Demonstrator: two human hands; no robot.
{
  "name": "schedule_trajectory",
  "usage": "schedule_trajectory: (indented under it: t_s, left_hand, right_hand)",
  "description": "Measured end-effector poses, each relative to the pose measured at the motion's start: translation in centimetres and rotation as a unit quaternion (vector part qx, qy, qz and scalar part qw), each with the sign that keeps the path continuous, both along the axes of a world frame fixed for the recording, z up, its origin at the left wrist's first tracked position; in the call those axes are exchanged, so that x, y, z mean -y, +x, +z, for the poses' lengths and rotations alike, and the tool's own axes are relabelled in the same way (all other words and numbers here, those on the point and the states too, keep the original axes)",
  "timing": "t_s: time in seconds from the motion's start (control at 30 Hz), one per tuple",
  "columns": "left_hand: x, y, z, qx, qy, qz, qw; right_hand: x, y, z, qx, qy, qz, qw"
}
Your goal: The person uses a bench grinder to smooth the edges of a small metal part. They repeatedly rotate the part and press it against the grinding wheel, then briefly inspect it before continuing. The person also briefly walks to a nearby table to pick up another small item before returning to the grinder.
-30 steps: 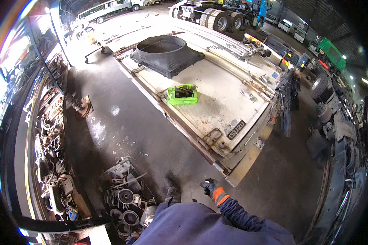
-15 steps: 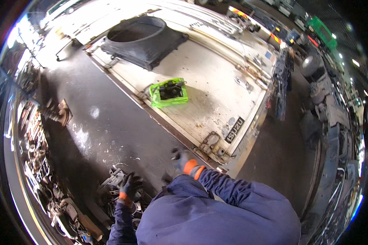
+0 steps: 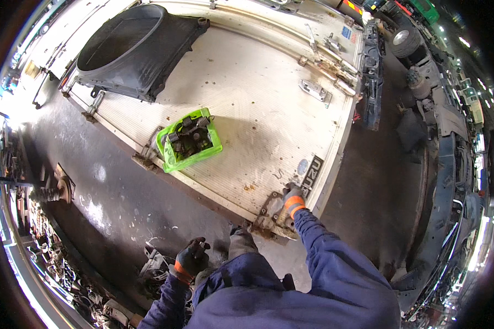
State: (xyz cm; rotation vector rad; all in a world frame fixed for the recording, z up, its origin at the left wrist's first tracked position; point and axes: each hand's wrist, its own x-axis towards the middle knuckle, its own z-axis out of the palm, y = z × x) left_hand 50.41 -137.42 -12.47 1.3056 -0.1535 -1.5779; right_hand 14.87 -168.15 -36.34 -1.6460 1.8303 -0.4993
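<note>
While its dark glove with the orange cuff partly hides the fingertips, the right hand (image 3: 294,196) hangs at the near corner of the white panel (image 3: 247,148), fingers bent; whether it grips or even touches anything there cannot be told. Next to it are the rusty metal bracket (image 3: 268,213), at that corner, and the dark nameplate (image 3: 312,176), along the panel's right edge. Half a second ago this hand was out past the panel's left edge; now it is at the corner, which seems to put the bracket and nameplate within its reach.

The left hand (image 3: 192,256), its fingers loosely curled and apparently empty, is off the panel, near a heap of metal parts (image 3: 156,263) on the floor (image 3: 137,192).

Farther out, a green basket (image 3: 198,159) of dark springs (image 3: 174,137) stands by the panel's left edge. Beyond it, a black shroud (image 3: 148,77) lies toward the far left corner.
</note>
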Motion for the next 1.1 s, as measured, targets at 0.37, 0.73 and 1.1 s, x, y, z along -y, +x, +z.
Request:
schedule_trajectory:
  t_s: [0.37, 0.73, 1.1]
  left_hand:
    - [5.1, 1.1, 2.5, 0.357, -0.198, -0.158, 0.899]
    - [7.5, 3.4, 17.0, 0.048, -0.188, -0.03, 0.981]
    - [1.2, 5.6, 20.1, -0.004, -0.193, -0.018, 0.981]
  right_hand:
    - [9.1, 6.2, -0.2, 0.005, 0.03, 0.046, 0.998]
    - [-8.2, 19.4, 38.1, 0.245, -0.115, 0.269, 0.924]
    - [-17.2, 23.2, 43.1, 0.366, 0.097, 0.3, 0.876]
